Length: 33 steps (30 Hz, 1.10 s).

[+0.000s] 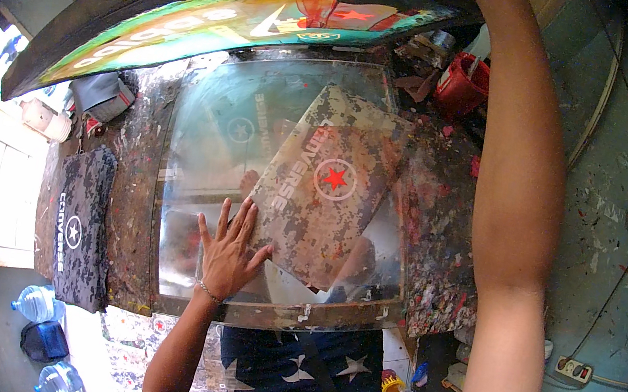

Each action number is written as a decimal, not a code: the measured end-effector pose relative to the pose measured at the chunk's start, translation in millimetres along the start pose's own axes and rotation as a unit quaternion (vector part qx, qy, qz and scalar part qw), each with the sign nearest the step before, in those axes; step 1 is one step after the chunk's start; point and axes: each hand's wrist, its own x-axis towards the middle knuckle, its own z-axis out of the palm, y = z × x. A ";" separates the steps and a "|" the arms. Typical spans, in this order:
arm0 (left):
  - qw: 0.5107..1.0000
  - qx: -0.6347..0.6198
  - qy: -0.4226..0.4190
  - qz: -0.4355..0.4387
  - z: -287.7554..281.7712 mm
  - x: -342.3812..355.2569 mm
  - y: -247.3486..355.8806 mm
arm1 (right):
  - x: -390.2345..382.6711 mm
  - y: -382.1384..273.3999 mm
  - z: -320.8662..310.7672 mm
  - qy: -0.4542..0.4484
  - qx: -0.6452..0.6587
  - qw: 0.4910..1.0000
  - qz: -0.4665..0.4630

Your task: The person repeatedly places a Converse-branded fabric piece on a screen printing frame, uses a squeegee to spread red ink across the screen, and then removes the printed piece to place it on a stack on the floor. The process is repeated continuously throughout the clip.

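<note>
My left hand [229, 255] lies with fingers spread at the left edge of a camouflage fabric piece [337, 231]. The piece rests at a slant on a clear glass sheet [204, 152] and bears pale lettering and a red star in a white ring. My right forearm [521, 193] stretches up along the right side, and its hand is cut off by the top edge. Close to where that arm leaves the picture is the right end of a raised, dark-rimmed printing screen [232, 34] with bright green, yellow and red mesh. Whether the right hand holds the frame is hidden.
A dark camouflage piece [85, 224] with a white star lies at the worktable's left side. A red bucket [462, 87] stands at the back right, on the paint-stained worktable [442, 254]. Clear plastic bottles [39, 303] are at lower left. A power socket [574, 370] is at right.
</note>
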 end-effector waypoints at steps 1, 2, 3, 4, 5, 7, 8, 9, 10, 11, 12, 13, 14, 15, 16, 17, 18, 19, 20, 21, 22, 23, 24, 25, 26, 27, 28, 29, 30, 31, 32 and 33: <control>1.000 -0.012 -0.004 -0.003 0.0 -1.4 -1.1 | -0.3 0.1 -0.1 -0.005 -0.001 1.000 0.006; 0.999 -0.019 0.026 0.021 -1.5 -2.9 -1.3 | -0.5 -0.1 -0.5 -0.010 -0.003 1.000 0.011; 0.999 -0.003 0.037 0.001 -3.3 -3.1 1.9 | -1.2 -0.9 -1.2 -0.015 -0.004 1.000 0.017; 0.996 0.018 0.082 0.010 -5.4 -1.5 9.7 | -1.3 -2.4 -1.7 -0.020 -0.001 0.999 0.040; 0.991 0.038 0.128 0.009 -8.6 3.0 21.2 | -1.4 -4.8 -2.4 -0.025 0.002 0.998 0.062; 0.985 -0.105 0.126 0.051 -15.4 13.2 58.1 | -2.5 -12.2 -4.2 -0.031 0.012 0.996 0.083; 0.970 -0.197 0.090 0.111 -19.2 21.9 83.0 | -6.0 -15.9 -6.8 -0.031 0.019 0.996 0.082; 0.938 -0.307 0.049 0.150 -22.0 34.1 111.7 | -9.0 -19.8 -9.1 -0.031 0.025 0.996 0.080; 0.894 -0.423 0.022 0.145 -26.3 46.8 140.6 | -11.4 -23.6 -10.0 -0.032 0.029 0.995 0.090; 0.839 -0.532 -0.039 0.108 -33.9 59.3 164.5 | -15.0 -26.2 -10.0 -0.032 0.032 0.994 0.100; 0.741 -0.663 -0.062 0.084 -45.7 69.2 179.3 | -18.7 -27.4 -9.8 -0.030 0.034 0.993 0.111; 0.726 -0.680 -0.040 0.093 -62.4 69.0 180.6 | -24.4 -27.2 -7.6 -0.020 0.008 0.992 0.123; 0.758 -0.641 0.033 0.111 -83.0 69.5 181.9 | -33.2 -25.3 -5.1 -0.027 -0.001 0.991 0.131; 0.845 -0.477 0.172 0.171 -108.5 57.3 162.6 | -43.5 -22.6 -1.3 -0.033 -0.010 0.989 0.143; 0.876 -0.308 0.328 0.172 -135.5 55.8 141.4 | -55.7 -23.4 15.9 0.032 -0.018 0.998 0.053; 0.898 -0.210 0.377 0.085 -161.2 51.3 114.6 | -66.3 -22.3 29.8 0.075 -0.036 0.997 -0.001; 0.927 -0.135 0.347 0.032 -183.5 46.8 87.7 | -91.9 -19.3 38.7 -0.012 -0.056 0.996 0.070; 0.949 -0.074 0.305 0.023 -201.4 43.6 61.2 | -123.1 -21.1 51.7 0.002 -0.061 0.997 0.047; 0.957 -0.011 0.290 0.020 -207.3 39.4 42.9 | -150.6 -26.2 70.9 0.080 -0.048 0.995 -0.024; 0.993 -0.045 0.107 0.017 -201.6 34.4 31.3 | -188.8 -31.0 82.2 -0.010 -0.053 0.998 -0.012; 0.992 -0.017 0.108 0.058 -179.9 28.7 31.5 | -217.1 -40.2 104.6 0.101 -0.024 0.992 -0.064; 0.988 0.017 0.117 0.096 -155.6 23.4 32.6 | -252.5 -47.4 115.3 0.018 0.034 0.998 -0.042; 0.991 0.011 0.084 0.099 -130.2 18.0 32.4 | -279.1 -53.9 127.8 -0.015 0.028 0.999 -0.038; 0.995 0.025 0.047 0.086 -105.0 13.2 31.7 | -298.7 -57.5 138.5 -0.016 0.022 0.998 -0.051; 0.998 -0.019 0.031 0.054 -82.3 11.2 30.1 | -313.8 -59.9 145.7 -0.057 0.013 0.998 -0.040; 0.994 -0.047 0.071 0.075 -65.2 8.9 24.3 | -326.6 -62.6 149.2 -0.085 0.001 0.996 -0.026; 0.988 -0.060 0.111 0.090 -50.9 7.8 19.4 | -332.5 -63.3 150.9 -0.093 -0.010 0.995 -0.024; 0.985 -0.076 0.131 0.082 -39.5 6.3 15.8 | -331.0 -62.1 151.7 -0.121 -0.022 0.991 -0.044; 0.985 -0.087 0.114 0.091 -33.3 4.3 11.6 | -324.9 -58.8 150.5 -0.156 -0.040 0.986 -0.047; 0.986 -0.096 0.104 0.089 -31.1 5.2 7.0 | -313.7 -54.9 149.5 -0.173 -0.058 0.981 -0.060; 0.985 -0.111 0.098 0.085 -31.4 3.1 4.3 | -303.1 -54.6 148.0 -0.201 -0.064 0.976 -0.056; 0.986 -0.112 0.092 0.085 -32.9 4.6 2.6 | -286.9 -48.6 147.3 -0.239 -0.023 0.970 -0.025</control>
